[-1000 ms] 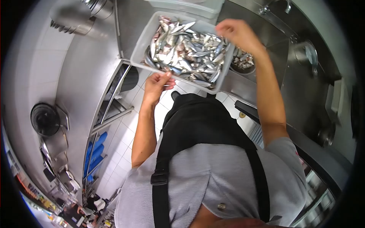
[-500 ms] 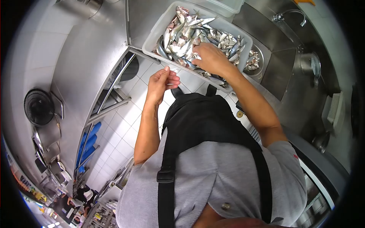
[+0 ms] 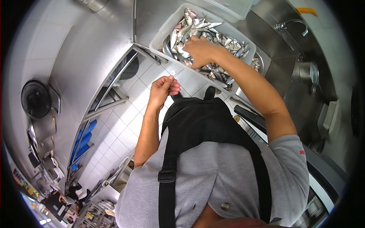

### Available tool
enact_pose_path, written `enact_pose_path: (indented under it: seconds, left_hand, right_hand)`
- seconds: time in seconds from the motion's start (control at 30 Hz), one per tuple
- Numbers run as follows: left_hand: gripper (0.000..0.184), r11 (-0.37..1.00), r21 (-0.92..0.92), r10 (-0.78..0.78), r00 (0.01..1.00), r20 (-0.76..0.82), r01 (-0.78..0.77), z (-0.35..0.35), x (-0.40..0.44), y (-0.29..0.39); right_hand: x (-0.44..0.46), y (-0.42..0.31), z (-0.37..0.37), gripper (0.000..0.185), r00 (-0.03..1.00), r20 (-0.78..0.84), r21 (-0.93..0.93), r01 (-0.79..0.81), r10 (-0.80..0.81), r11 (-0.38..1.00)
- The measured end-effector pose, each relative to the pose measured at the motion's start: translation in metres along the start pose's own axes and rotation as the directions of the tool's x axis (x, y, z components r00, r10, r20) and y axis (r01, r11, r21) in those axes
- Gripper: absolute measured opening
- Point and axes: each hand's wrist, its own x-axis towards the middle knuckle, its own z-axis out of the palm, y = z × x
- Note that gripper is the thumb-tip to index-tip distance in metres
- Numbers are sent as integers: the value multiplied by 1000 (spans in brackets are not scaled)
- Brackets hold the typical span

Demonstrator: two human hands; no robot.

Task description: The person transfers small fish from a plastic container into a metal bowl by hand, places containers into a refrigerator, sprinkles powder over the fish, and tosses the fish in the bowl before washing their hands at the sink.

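Note:
A translucent white plastic tub (image 3: 157, 41) holds a heap of small silvery fish (image 3: 195, 27), some of which look cut into pieces. Reaching in from the right, my right hand (image 3: 200, 51) rests on the fish near the tub's front side. Its fingers and thumb are spread, with some fingertips hidden among the fish. My left hand (image 3: 163, 90) hovers in front of the tub, above the tiled floor and apart from the fish. Its fingers curl loosely with the thumb close to them, and no object shows in it.
A metal bowl (image 3: 261, 62) with fish pieces stands right of the tub, partly hidden. Beyond it is a steel sink with a faucet (image 3: 281, 26). A clear lid or second container (image 3: 232, 7) lies behind. Steel counter (image 3: 95, 49) and a black mesh basket (image 3: 36, 98) are left.
My right hand has shifted left across the fish. My left thumb has come nearer its fingers. The whole view has moved slightly, so the tub sits a little farther right and lower.

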Motion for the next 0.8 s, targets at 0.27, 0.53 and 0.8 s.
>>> enact_pose_path:
  seconds: [0.27, 0.53, 0.8]
  left_hand:
    - [28, 1000, -15, -9, 999, -40, 8, -4, -7, -5]
    - [27, 1000, -21, 5, 999, -39, -6, -4, -6, -11]
    - [26, 1000, -5, 1, 999, 36, -1, 13, 3, -7]
  right_hand:
    - [27, -5, -9, 67, 979, 204, -54, 28, -17, 998]
    - [47, 11, 19, 74, 973, 231, 270, -53, -11, 961]
    - [38, 10, 9, 70, 989, 131, 335, 24, -72, 942]
